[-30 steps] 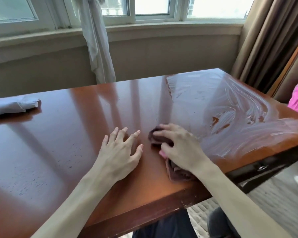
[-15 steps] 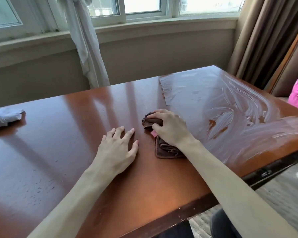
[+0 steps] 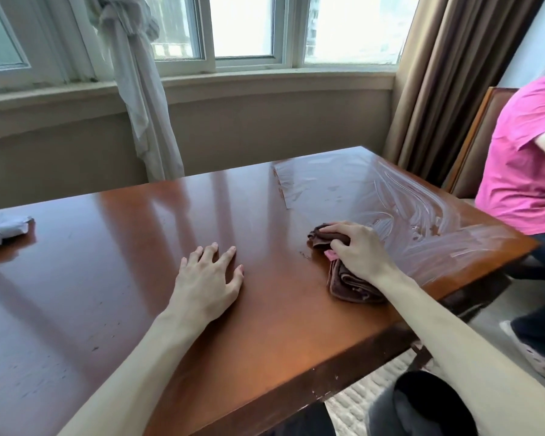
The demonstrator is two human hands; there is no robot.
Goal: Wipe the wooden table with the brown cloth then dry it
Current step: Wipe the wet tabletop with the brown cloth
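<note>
The glossy wooden table fills the lower view. A bunched brown cloth lies on it right of centre, and my right hand grips it with curled fingers, pressing it onto the wood. Whitish wet smear streaks cover the table's far right corner, just beyond the cloth. My left hand rests flat on the table with its fingers spread, about a hand's width left of the cloth. A folded white cloth lies at the table's far left edge.
A person in a pink shirt sits on a wooden chair at the table's right end. Behind the table are a window ledge, a knotted white curtain and brown drapes.
My right hand has slid the brown cloth away from the near edge, toward the smeared area. My left hand has stayed flat on the table. The view has tilted up.
</note>
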